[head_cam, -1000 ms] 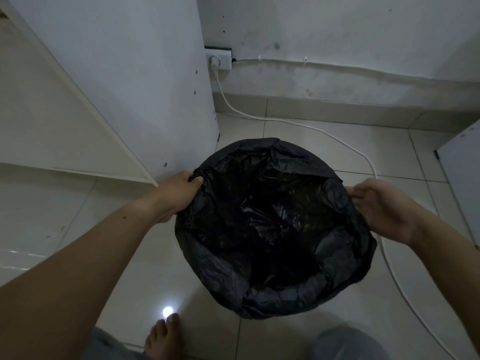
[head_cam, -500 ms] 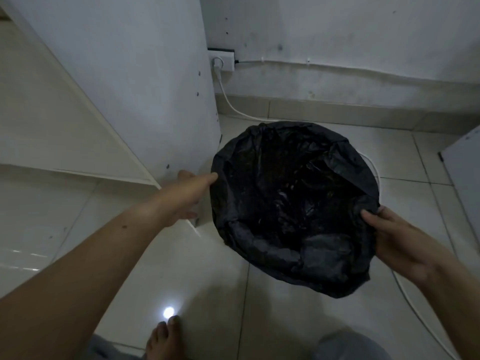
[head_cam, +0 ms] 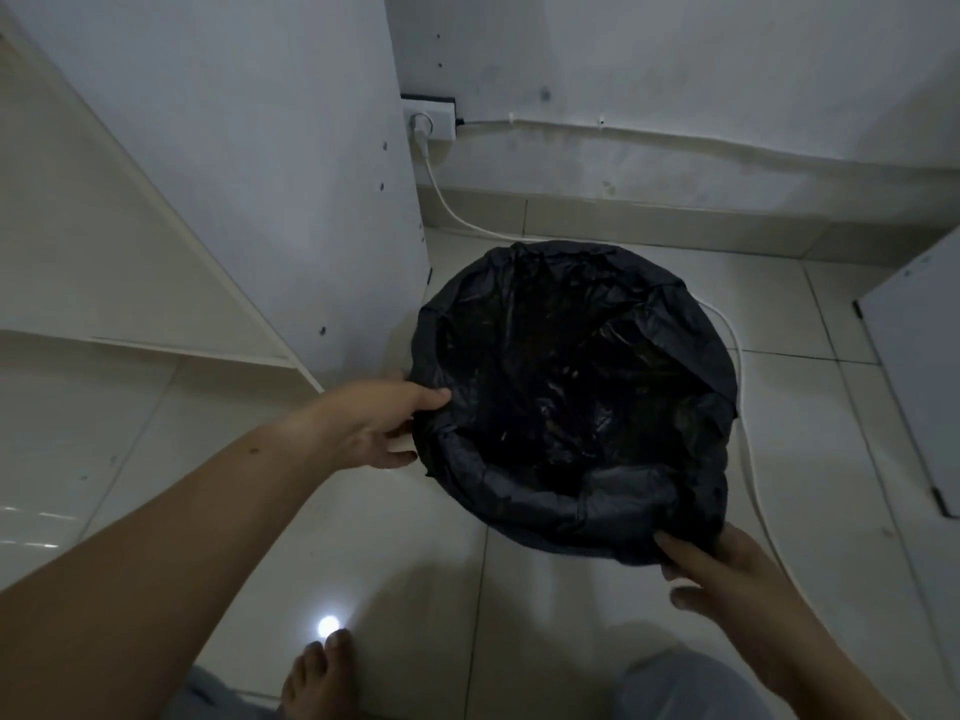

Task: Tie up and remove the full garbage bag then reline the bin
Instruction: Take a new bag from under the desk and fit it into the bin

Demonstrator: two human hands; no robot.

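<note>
Relining looks nearly done to us — left hand (head_cam: pixel 369 423) pinches the rim of the black bag (head_cam: pixel 571 387), right hand (head_cam: pixel 727 579) rests flat-fingered on its fold.

One view only — a wide-angle camera worn on the person's head, tilted steeply down and forward at the tiled floor (head_cam: pixel 571 641). It sits close: the lined bin (head_cam: pixel 722 366) fills the middle of the frame, a bare foot (head_cam: pixel 317 678) shows at the bottom edge, and the wall (head_cam: pixel 675 70) with its socket (head_cam: pixel 431 122) closes the top — straight lines bow near the edges.
</note>
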